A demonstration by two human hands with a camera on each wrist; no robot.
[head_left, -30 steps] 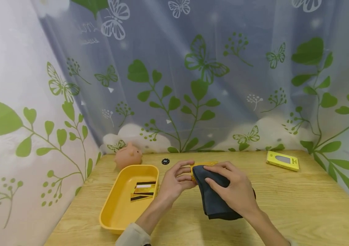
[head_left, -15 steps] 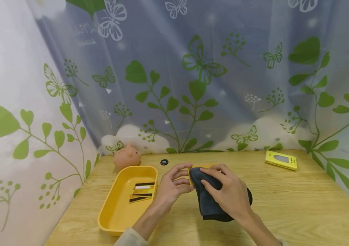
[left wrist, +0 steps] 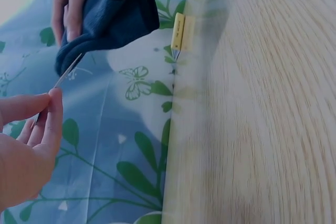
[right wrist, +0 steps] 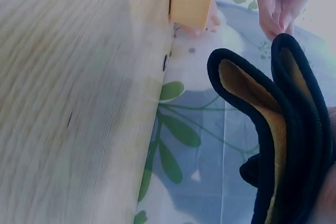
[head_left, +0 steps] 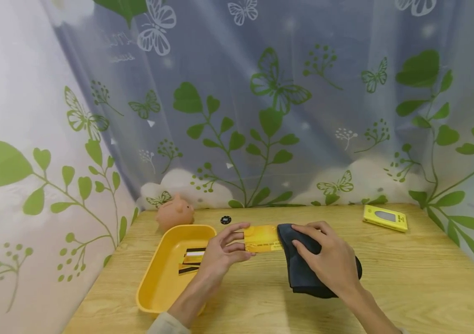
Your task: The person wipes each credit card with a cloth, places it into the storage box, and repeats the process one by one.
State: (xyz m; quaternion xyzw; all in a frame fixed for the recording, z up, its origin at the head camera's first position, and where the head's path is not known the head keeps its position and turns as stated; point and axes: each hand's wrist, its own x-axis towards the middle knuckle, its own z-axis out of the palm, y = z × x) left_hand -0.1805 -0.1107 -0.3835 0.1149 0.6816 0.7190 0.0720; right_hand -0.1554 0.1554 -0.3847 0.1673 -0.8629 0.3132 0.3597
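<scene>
My left hand [head_left: 220, 253] pinches a gold card [head_left: 262, 239] by its left end, above the table. Edge-on in the left wrist view, the card [left wrist: 68, 72] runs from the fingertips into the cloth. My right hand [head_left: 330, 255] grips a folded dark blue cloth [head_left: 305, 271], whose left edge covers the card's right end. Yellowish lining shows inside the folds of the cloth [right wrist: 278, 124] in the right wrist view. Left of my left hand is a yellow tray [head_left: 153, 283] with gold, black-striped cards [head_left: 188, 268] lying in it, partly hidden by the hand.
A pink piggy bank [head_left: 175, 212] stands behind the tray at the back left. Near it lies a black round chip [head_left: 226, 220]. At the back right of the wooden table [head_left: 420, 278] is a yellow box [head_left: 385, 218]. A patterned curtain [head_left: 237, 116] hangs behind.
The left hand has moved left and the right hand with the cloth to the right. More of the gold card, mostly covered before, now shows between them.
</scene>
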